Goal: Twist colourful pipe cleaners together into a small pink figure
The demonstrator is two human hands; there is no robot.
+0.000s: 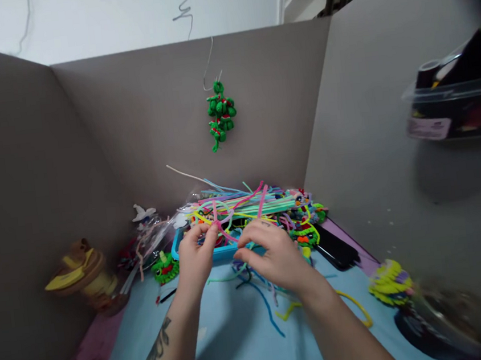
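Note:
My left hand (pixel 197 254) pinches a pink pipe cleaner (pixel 228 235) between thumb and index finger, and one end sticks up above the fingertips. The pink strand slants down to my right hand (pixel 273 252), whose thumb and fingers are closed round its other side. Both hands are above the near edge of a blue tray (pixel 225 255). Heaped in the tray are pipe cleaners (pixel 277 205) in many colours. Under my right hand, loose blue (pixel 267 306) and yellow pipe cleaners (pixel 289 310) lie on the light blue table cover (pixel 228 347).
Grey panels (pixel 152 115) stand on three sides. A green pipe-cleaner bundle (pixel 221 110) hangs from a wire. A green figure (pixel 164 268) lies left of the tray, a black phone-like object (pixel 336 247) right. A clear tub (pixel 455 91) is on the right panel, a yellow-brown object (pixel 91 273) at left.

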